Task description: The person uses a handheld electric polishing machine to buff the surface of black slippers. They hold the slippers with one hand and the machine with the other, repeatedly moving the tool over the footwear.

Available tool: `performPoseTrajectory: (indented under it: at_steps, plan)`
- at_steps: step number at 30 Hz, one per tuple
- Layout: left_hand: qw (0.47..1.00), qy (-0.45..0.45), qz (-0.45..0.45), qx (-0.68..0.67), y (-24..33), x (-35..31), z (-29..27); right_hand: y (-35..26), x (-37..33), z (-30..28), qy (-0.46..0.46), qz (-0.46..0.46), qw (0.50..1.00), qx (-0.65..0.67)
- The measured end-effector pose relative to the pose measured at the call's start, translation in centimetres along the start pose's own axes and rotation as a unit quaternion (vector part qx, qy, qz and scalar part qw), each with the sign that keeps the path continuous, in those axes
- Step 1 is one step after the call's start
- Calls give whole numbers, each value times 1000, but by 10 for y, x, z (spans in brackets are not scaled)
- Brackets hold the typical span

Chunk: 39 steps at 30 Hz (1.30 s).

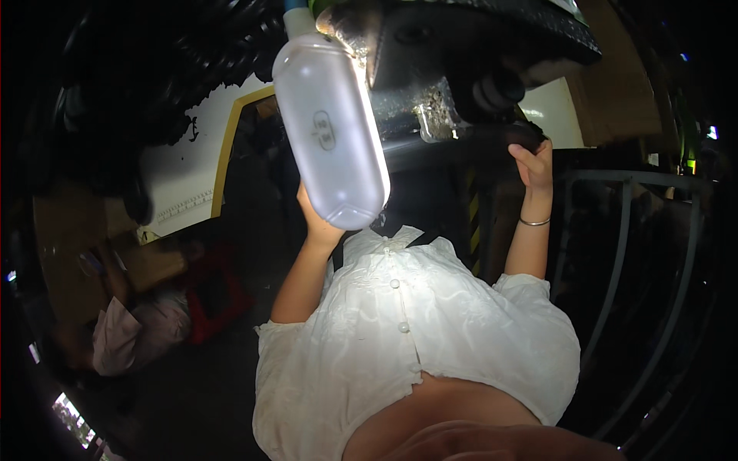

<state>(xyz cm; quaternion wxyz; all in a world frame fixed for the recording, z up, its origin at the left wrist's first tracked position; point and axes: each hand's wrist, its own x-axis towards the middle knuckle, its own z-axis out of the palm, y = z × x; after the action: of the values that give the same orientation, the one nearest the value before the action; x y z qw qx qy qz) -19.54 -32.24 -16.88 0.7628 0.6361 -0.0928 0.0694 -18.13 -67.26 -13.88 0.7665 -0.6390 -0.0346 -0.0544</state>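
1. Although the work was judged to be in progress, how much had been done and how much was left could not be told; the surface of the dark piece (500, 140) was lost in shadow and blur.
2. The dark piece was held at its right end by the right hand (536, 167), with thumb and fingers closed on it. It was seen to extend leftward from the fingers, on the far side of the hand, just beneath the dark machine (492, 38). Whether machine and piece were touching could not be made out.
3. The left hand (306, 206) was mostly hidden behind the white lamp (332, 138), so whether its fingers were apart, together or clamped on something could not be told. Whether the left end of the piece was reached by it was hidden too.
4. To the far left, a white tabletop (181, 173) with a yellow edge was partly covered by a heap of black things (177, 46). Nearer on the left, a co-worker's pale sleeve (117, 338) was seen beside a red stool (219, 296). A metal rack (621, 246) was placed to the right.
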Motion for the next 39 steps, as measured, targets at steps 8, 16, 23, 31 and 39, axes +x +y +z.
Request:
performPoseTrajectory:
  at_steps: [8, 16, 23, 31, 39]
  plan:
    - [1000, 15, 12, -20, 19, -2, 13, 76, -6, 28, -191, 218, 934, -207]
    - [980, -61, -187, 32, 25, 31, 67, 139, -51, 96, -184, 253, 948, -54]
    - [984, -53, -169, -9, 25, 27, 48, 139, -60, 70, -217, 244, 936, -130]
    - [987, -17, -155, -26, 21, 16, 31, 62, -22, 10, -226, 224, 905, -283]
    - [996, 6, -77, -42, 20, 12, 28, -15, 1, -12, -149, 160, 934, -282]
